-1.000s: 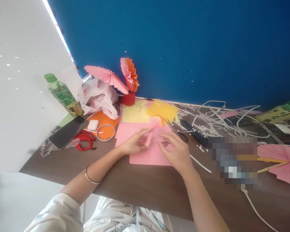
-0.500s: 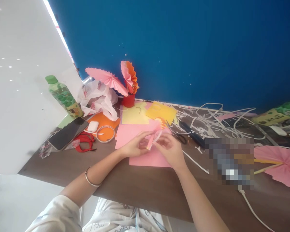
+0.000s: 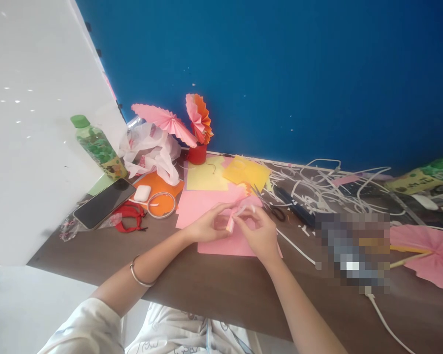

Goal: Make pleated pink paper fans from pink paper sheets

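My left hand (image 3: 205, 227) and my right hand (image 3: 257, 233) meet over a pink paper sheet (image 3: 214, 216) on the brown table (image 3: 214, 290). Both pinch a small folded pink and orange paper fan (image 3: 237, 205), held upright between the fingertips. A thin white strip loops around its lower part by my right fingers. Black scissors (image 3: 271, 206) lie just right of my right hand.
Paper fans stand in a red cup (image 3: 197, 153) at the back. A green bottle (image 3: 98, 146), a phone (image 3: 104, 202), an earbud case (image 3: 142, 192), a tape ring (image 3: 161, 203) and a red cord (image 3: 129, 216) lie left. White paper strips (image 3: 325, 184), a cable (image 3: 386, 322) and a pink fan (image 3: 430, 254) lie right.
My right hand has moved left and closer to my left hand. The folded fan has been drawn in and down between both sets of fingers.
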`<state>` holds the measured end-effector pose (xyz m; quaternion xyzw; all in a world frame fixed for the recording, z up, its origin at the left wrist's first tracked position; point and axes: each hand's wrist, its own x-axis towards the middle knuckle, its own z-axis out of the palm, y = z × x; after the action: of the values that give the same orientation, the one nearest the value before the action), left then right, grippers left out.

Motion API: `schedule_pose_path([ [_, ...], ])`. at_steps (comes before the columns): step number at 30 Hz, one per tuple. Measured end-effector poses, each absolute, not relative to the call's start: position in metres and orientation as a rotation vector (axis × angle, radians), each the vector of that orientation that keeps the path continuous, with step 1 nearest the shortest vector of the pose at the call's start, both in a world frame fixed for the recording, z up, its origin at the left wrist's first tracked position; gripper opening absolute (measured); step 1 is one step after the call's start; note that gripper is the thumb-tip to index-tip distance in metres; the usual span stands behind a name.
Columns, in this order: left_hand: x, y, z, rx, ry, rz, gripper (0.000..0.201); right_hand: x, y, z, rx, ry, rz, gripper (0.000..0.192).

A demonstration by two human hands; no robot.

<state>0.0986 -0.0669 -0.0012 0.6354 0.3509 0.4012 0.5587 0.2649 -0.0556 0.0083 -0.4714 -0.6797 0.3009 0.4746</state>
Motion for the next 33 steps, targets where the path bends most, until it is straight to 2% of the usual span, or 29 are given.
schedule_pose_path([
  [6,0.1000,-0.0672,-0.0022,1.498,0.850,0.980,0.065,0.2666,-0.0554,0.0064,-1.167,-1.665,0.698,0.012],
  [11,0.0997,-0.0664,0.0006,1.445,0.837,0.985,0.067,0.2684,-0.0542,0.0061,-1.129,-1.603,0.732,0.019],
  [25,0.1025,-0.0697,0.0042,1.424,0.809,1.000,0.064,0.2663,-0.0549,0.0060,-1.176,-1.709,0.659,0.012],
  [33,0.1053,-0.0677,0.0034,1.228,0.768,1.051,0.041,0.2651,-0.0540,0.0023,-1.193,-1.722,0.716,0.016],
])
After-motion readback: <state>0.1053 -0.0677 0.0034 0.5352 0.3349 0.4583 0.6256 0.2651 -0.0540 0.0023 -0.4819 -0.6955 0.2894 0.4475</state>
